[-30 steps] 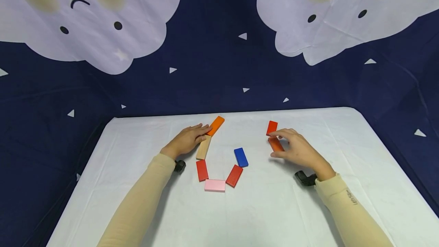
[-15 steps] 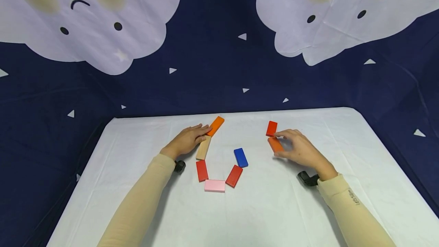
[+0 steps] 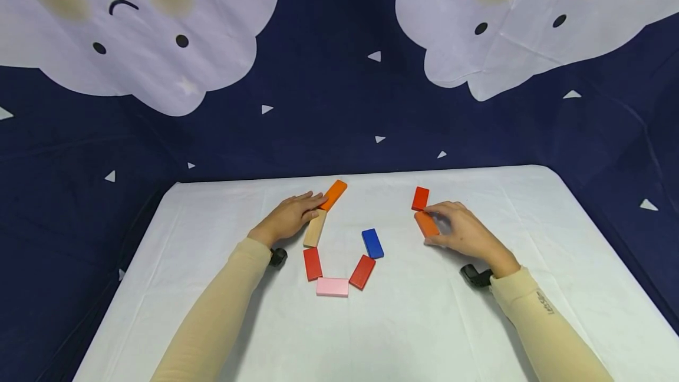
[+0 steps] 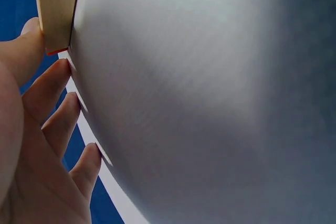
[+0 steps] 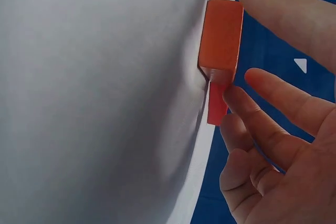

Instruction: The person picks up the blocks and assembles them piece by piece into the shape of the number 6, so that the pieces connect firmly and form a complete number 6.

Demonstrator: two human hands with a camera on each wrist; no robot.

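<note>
In the head view my left hand (image 3: 288,216) lies with fingers extended over the meeting ends of an orange block (image 3: 335,194) and a plain wooden block (image 3: 315,229). The left wrist view shows the thumb beside the wooden block (image 4: 58,11) and the other fingers spread. My right hand (image 3: 460,230) holds another orange block (image 3: 427,224) by its two ends, thumb at the near end, fingertips at the far end. Just beyond that block lies a red block (image 3: 421,198), partly hidden behind the orange block (image 5: 221,35) in the right wrist view.
Below the wooden block, a red block (image 3: 313,264), a pink block (image 3: 332,287), another red block (image 3: 362,272) and a blue block (image 3: 373,243) form a curve. They lie on a white-covered table (image 3: 382,335), with a dark blue cloth (image 3: 329,75) behind it.
My right thumb has drawn in to the near end of the orange block, and the right hand has shifted slightly right. The left hand and the other blocks have stayed in place.
</note>
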